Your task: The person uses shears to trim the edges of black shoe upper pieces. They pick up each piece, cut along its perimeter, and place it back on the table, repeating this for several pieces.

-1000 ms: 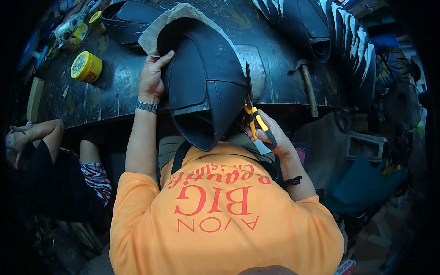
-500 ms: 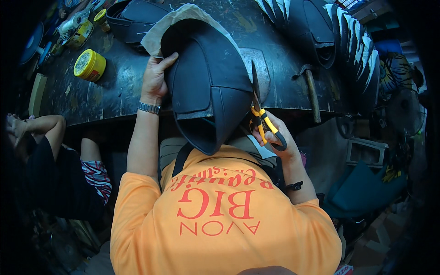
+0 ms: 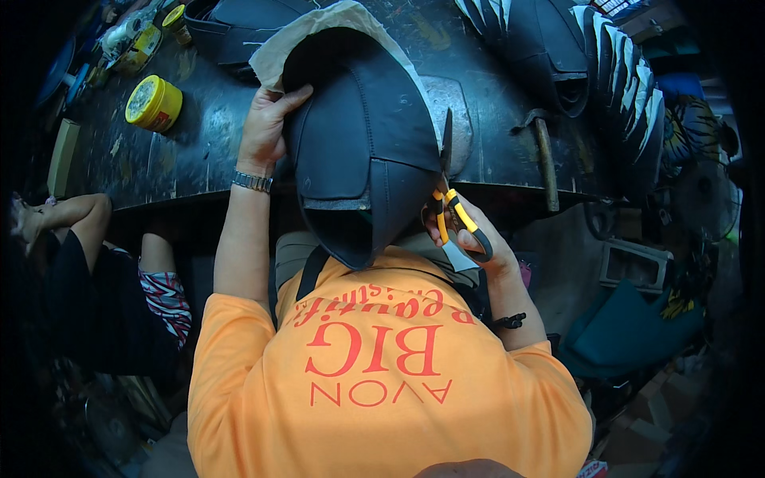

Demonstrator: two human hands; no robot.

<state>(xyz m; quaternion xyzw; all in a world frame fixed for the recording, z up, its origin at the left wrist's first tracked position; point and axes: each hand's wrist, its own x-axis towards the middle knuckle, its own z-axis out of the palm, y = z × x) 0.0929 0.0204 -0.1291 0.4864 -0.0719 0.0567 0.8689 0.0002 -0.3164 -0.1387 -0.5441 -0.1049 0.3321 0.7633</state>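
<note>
A black shoe upper (image 3: 335, 135) with a pale lining (image 3: 339, 14) sticking out past its far edge is held up at the near side of the table. My left hand (image 3: 264, 131) grips its left edge, thumb on the outer face and the other fingers partly hidden behind. In my right hand (image 3: 478, 231) is a pair of scissors (image 3: 445, 187) with yellow and black handles. Its dark blades point away from me and meet the right edge of the upper, beside the lining. The handle loops stand apart.
A dark worktable (image 3: 223, 151) carries a yellow tub (image 3: 154, 103), a hammer (image 3: 547, 163), a grey slab (image 3: 458, 95) and another black upper (image 3: 231, 32). A row of black uppers (image 3: 550, 48) with pale linings lies far right. Someone's bent arm (image 3: 84, 215) is at the left.
The scissors' handles have spread wider, and the blades remain by the right edge. My left hand and the upper have shifted slightly left.
</note>
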